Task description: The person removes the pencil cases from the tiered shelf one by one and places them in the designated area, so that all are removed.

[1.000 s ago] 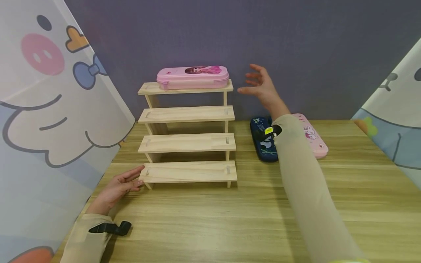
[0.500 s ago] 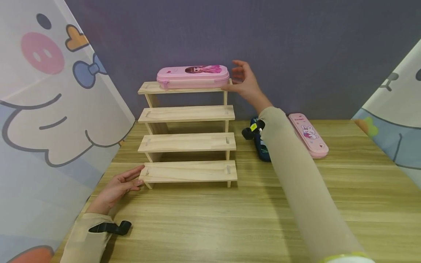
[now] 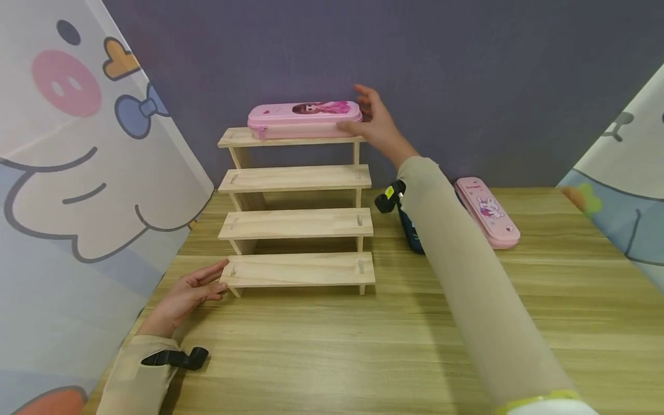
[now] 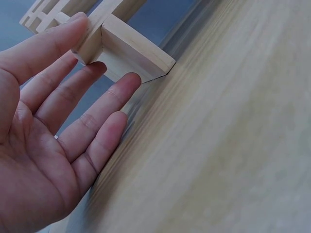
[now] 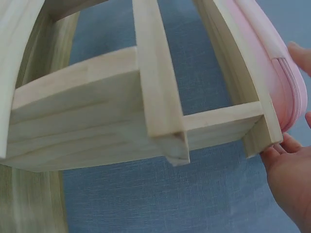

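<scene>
A pink pencil case [image 3: 298,118] with a doll picture lies on the top tier of a stepped wooden display rack [image 3: 295,223]. My right hand [image 3: 381,128] is around the case's right end, thumb at its front and the fingers partly hidden behind. In the right wrist view the fingers come round the rounded end of the case [image 5: 277,82], beside the top board. My left hand [image 3: 181,302] stays at the left end of the lowest board, touching it with loosely extended fingers. The left wrist view shows its palm [image 4: 39,165] holding nothing.
A second pink pencil case [image 3: 487,213] with a rabbit picture lies on the wooden table [image 3: 321,351] to the right. A dark blue case [image 3: 411,233] is mostly hidden behind my right forearm. A grey wall [image 3: 467,86] stands behind the rack.
My right hand has moved left from beside the rack to the right end of the pink pencil case on the top tier. My left hand and the rack have stayed put.
</scene>
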Demonstrator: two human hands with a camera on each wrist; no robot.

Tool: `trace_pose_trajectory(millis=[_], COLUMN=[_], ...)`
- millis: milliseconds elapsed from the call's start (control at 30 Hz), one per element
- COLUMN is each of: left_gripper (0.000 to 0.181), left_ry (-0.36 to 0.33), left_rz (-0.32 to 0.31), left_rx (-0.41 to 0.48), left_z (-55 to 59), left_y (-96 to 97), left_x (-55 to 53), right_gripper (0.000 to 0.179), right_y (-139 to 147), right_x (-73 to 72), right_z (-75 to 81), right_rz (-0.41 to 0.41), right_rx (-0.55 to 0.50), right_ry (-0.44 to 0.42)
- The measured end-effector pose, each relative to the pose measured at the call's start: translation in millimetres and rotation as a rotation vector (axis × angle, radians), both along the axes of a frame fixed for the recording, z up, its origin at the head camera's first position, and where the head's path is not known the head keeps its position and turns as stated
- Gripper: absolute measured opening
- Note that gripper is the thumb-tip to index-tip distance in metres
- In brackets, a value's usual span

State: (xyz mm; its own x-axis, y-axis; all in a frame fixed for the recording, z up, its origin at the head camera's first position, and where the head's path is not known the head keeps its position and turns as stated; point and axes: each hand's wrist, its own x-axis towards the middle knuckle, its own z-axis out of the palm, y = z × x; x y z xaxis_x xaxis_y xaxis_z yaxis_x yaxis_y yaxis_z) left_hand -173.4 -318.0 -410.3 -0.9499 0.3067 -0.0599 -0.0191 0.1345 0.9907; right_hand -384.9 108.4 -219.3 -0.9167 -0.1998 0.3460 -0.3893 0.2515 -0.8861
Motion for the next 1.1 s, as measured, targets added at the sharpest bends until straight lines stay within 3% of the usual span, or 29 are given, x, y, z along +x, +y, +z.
trace_pose_trajectory(millis=[467, 800, 1100], left_gripper=[0.051, 0.05, 0.051], left_ry=[-0.007, 0.004, -0.001], left_rz=[0.004, -0.014, -0.006], left_rx=[0.017, 0.062, 0.052], left_z=[3.9, 1.9, 2.0], left_y=[-0.1, -0.4, 0.2], left_x=[0.7, -0.8, -1.3], right_gripper=[0.076, 0.076, 0.073], right_y=[-4, 0, 7], right_x=[-2.4, 3.1, 11.2], right_z=[-3.4, -12.6, -26.8], right_rz=[0.034, 0.054, 0.004], right_rx=[0.061, -0.08, -0.181], right_ry=[0.021, 0.071, 0.178])
